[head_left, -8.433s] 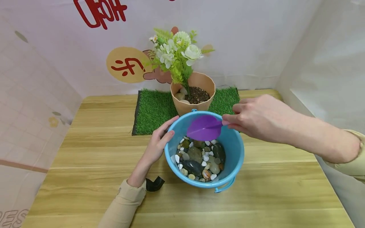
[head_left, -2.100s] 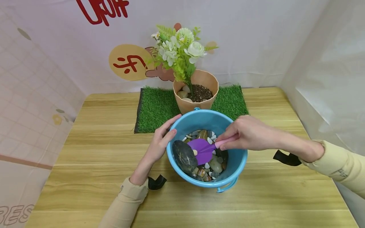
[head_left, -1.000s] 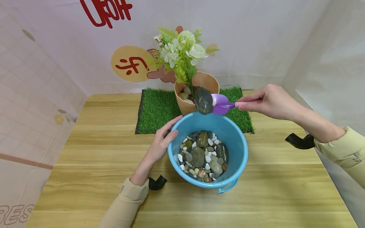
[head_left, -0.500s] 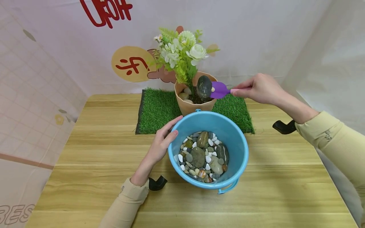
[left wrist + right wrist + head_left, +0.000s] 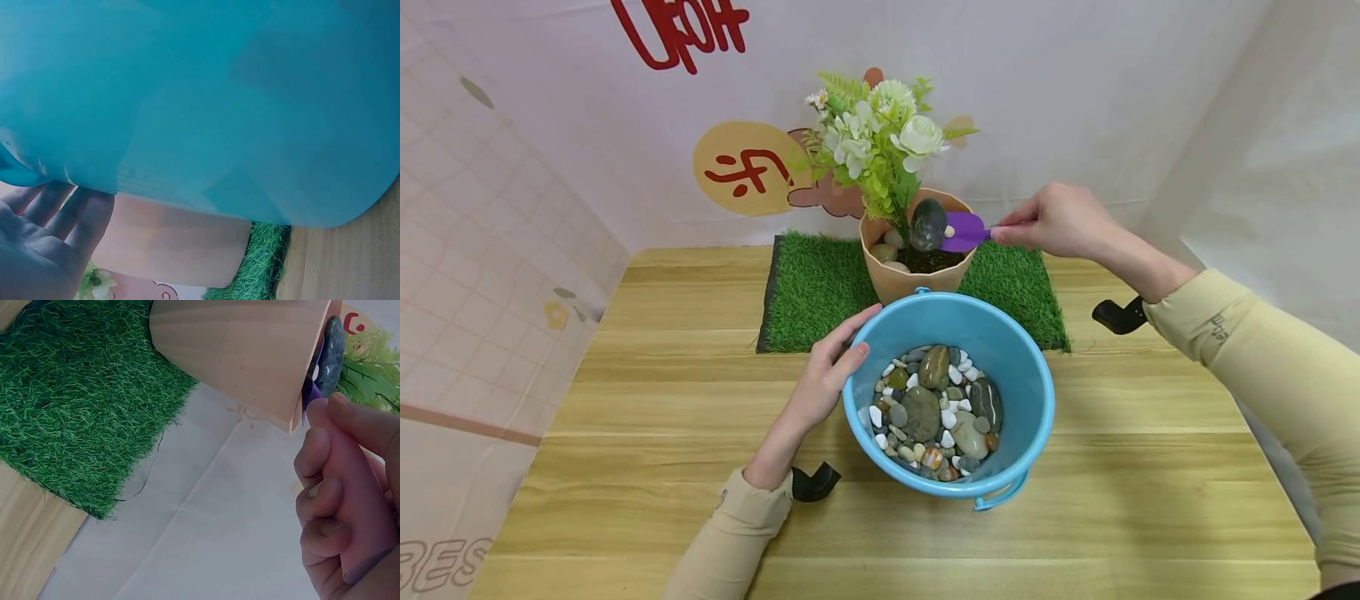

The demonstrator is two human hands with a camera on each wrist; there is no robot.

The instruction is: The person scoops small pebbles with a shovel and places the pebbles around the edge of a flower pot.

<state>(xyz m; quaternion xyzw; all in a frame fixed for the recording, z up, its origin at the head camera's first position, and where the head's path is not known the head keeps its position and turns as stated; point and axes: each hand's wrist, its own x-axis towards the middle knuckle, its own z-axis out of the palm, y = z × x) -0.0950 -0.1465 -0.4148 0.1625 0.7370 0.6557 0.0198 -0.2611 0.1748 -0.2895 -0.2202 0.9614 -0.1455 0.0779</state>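
Observation:
My right hand (image 5: 1063, 223) grips the pink handle (image 5: 356, 487) of a small trowel with a purple blade (image 5: 964, 232). A large dark stone (image 5: 928, 225) and a small pale pebble (image 5: 950, 232) ride at the blade's tip, over the dark soil (image 5: 936, 260) inside a peach flowerpot (image 5: 895, 283). White artificial flowers (image 5: 919, 137) and a few pale stones stand at the pot's left side. My left hand (image 5: 820, 379) rests with fairly straight fingers against the side of a blue bucket (image 5: 1037, 417), thumb at its rim; the left wrist view shows the fingers (image 5: 87, 222) along its wall.
Wet pebbles and bigger stones (image 5: 921, 412) cover the bucket's bottom. A green turf mat (image 5: 808, 292) lies under the pot on the wooden table (image 5: 662, 433). White printed sheets (image 5: 1060, 100) hang behind and at the sides. The bucket's handle (image 5: 1003, 493) hangs at the front.
The trowel scooped the dark stone and pebble from the bucket, rose, and moved over the flowerpot, further left and inward in the last half second. The left hand stayed at the bucket.

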